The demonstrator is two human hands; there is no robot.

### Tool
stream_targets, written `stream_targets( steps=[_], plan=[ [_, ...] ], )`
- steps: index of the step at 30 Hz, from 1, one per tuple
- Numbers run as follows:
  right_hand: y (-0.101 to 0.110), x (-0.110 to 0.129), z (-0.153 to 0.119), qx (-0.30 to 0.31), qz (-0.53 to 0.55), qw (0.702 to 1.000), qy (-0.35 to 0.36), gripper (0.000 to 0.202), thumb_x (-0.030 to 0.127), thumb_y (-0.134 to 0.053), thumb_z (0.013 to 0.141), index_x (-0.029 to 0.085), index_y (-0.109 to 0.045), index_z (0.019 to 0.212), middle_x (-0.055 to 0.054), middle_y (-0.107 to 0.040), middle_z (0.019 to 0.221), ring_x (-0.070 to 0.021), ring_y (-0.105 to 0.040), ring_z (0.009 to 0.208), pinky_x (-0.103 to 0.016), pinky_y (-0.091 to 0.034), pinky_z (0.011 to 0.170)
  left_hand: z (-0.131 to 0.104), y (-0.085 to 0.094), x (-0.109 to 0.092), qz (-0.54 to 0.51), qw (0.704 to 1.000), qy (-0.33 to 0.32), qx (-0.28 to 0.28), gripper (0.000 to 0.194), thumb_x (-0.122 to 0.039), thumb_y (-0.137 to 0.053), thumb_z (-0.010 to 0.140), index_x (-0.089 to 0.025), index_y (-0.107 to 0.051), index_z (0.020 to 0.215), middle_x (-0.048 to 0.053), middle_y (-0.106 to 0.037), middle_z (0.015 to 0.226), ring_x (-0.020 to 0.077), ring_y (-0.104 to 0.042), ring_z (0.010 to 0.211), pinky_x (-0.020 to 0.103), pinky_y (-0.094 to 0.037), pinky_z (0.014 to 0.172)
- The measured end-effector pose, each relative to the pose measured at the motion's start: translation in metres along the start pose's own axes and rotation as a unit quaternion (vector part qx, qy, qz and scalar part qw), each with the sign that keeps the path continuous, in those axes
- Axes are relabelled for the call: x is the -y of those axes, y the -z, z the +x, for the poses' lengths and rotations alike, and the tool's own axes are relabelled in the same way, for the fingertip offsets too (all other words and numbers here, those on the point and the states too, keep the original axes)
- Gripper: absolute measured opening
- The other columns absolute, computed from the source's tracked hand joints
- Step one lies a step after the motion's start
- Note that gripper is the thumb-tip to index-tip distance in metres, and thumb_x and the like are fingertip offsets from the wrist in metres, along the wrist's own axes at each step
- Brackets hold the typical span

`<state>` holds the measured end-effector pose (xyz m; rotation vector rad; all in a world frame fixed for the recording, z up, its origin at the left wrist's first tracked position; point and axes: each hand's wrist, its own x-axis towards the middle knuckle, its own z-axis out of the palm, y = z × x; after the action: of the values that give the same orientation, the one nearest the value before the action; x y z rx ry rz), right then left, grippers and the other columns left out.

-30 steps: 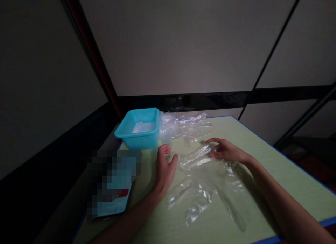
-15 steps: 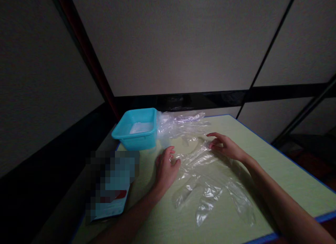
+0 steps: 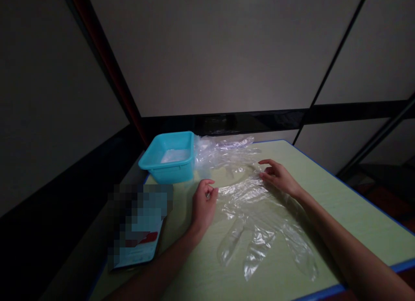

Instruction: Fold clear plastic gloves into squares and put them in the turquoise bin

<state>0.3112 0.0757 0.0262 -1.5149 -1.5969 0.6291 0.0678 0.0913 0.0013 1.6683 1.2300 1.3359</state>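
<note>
A clear plastic disposable glove [image 3: 246, 195] lies spread on the table, its fingers pointing toward me and its cuff on the far side. My left hand [image 3: 204, 206] pinches the cuff's left corner between thumb and fingers. At the opposite corner, my right hand [image 3: 278, 178] has thumb and fingertips closed on the film, the index finger raised a little. Between both hands the cuff edge is stretched out. More clear plastic gloves [image 3: 223, 150] lie in a crumpled heap just beyond.
A turquoise plastic basin [image 3: 171, 173] with something whitish inside stands at the back left. Nearer on the left lies a partly blurred device with a lit screen [image 3: 145, 232]. The pale green table [image 3: 350, 223] has a blue edge, with a panelled wall behind.
My left hand has gone from loosely spread fingers to a pinch on the cuff's corner. The cuff edge is drawn straighter, and my right hand has shifted slightly to the right.
</note>
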Motion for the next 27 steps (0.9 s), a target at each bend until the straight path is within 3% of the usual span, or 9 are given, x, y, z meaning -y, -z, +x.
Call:
stream_targets(
  steps=[8,14,16,18,21,24,27],
  plan=[
    [0.000,-0.015,0.001,-0.035,-0.087,0.995,0.023,0.042,0.038,-0.052,0.075,0.013,-0.046,0.109,0.001,-0.056,0.058,-0.0148,-0.050,0.051,-0.026,-0.039,0.050,-0.001,0.000,0.000,-0.006,1.000,-0.004,-0.018,0.009,-0.018,-0.049,0.070,-0.019,-0.046,0.079,-0.007,-0.043,0.056,0.0129,-0.048,0.058,0.023,-0.038,0.063],
    [0.000,-0.017,-0.001,-0.171,-0.230,0.953,0.103,0.028,0.024,-0.045,0.079,0.014,-0.053,0.104,-0.010,-0.060,0.083,-0.0227,-0.057,0.072,-0.038,-0.046,0.068,-0.003,-0.003,0.004,0.002,1.000,-0.010,0.000,0.015,-0.018,-0.050,0.070,-0.019,-0.047,0.085,-0.007,-0.044,0.057,0.0136,-0.047,0.058,0.024,-0.036,0.062],
    [-0.005,-0.008,-0.003,-0.171,-0.231,0.948,0.138,0.023,0.023,-0.045,0.080,0.016,-0.055,0.099,-0.011,-0.059,0.092,-0.0242,-0.056,0.084,-0.040,-0.046,0.075,-0.003,-0.003,0.004,0.004,1.000,-0.012,0.003,0.016,-0.019,-0.051,0.070,-0.019,-0.047,0.085,-0.007,-0.044,0.057,0.0138,-0.047,0.058,0.024,-0.036,0.063],
    [-0.014,0.007,-0.008,-0.113,-0.226,0.951,0.178,0.023,0.023,-0.044,0.082,0.017,-0.057,0.100,-0.011,-0.057,0.100,-0.0239,-0.054,0.097,-0.039,-0.044,0.085,-0.004,-0.004,0.003,0.006,1.000,-0.012,0.008,0.015,-0.019,-0.051,0.069,-0.020,-0.047,0.084,-0.007,-0.044,0.056,0.0138,-0.047,0.057,0.024,-0.036,0.062],
    [-0.035,0.031,-0.019,0.039,-0.215,0.950,0.224,0.033,0.024,-0.039,0.088,0.013,-0.051,0.117,-0.014,-0.052,0.118,-0.0206,-0.049,0.110,-0.035,-0.039,0.095,-0.004,-0.004,0.002,0.010,1.000,-0.009,0.016,0.014,-0.019,-0.050,0.069,-0.020,-0.048,0.083,-0.008,-0.042,0.053,0.0136,-0.046,0.054,0.024,-0.035,0.059],
    [-0.051,0.046,-0.032,0.168,-0.224,0.929,0.243,0.047,0.033,-0.036,0.091,0.008,-0.039,0.131,-0.016,-0.041,0.134,-0.0202,-0.036,0.124,-0.033,-0.030,0.103,-0.004,-0.003,0.001,0.019,1.000,-0.006,0.017,0.014,-0.021,-0.050,0.070,-0.020,-0.048,0.083,-0.008,-0.043,0.054,0.0136,-0.047,0.055,0.024,-0.035,0.058],
    [-0.058,0.047,-0.039,0.254,-0.234,0.901,0.261,0.065,0.047,-0.036,0.089,0.005,-0.027,0.137,-0.018,-0.025,0.142,-0.0232,-0.020,0.132,-0.039,-0.019,0.108,-0.004,-0.003,0.001,0.029,0.999,-0.003,0.019,0.012,-0.023,-0.050,0.070,-0.021,-0.048,0.082,-0.008,-0.042,0.052,0.0131,-0.046,0.053,0.022,-0.034,0.055]
  ],
)
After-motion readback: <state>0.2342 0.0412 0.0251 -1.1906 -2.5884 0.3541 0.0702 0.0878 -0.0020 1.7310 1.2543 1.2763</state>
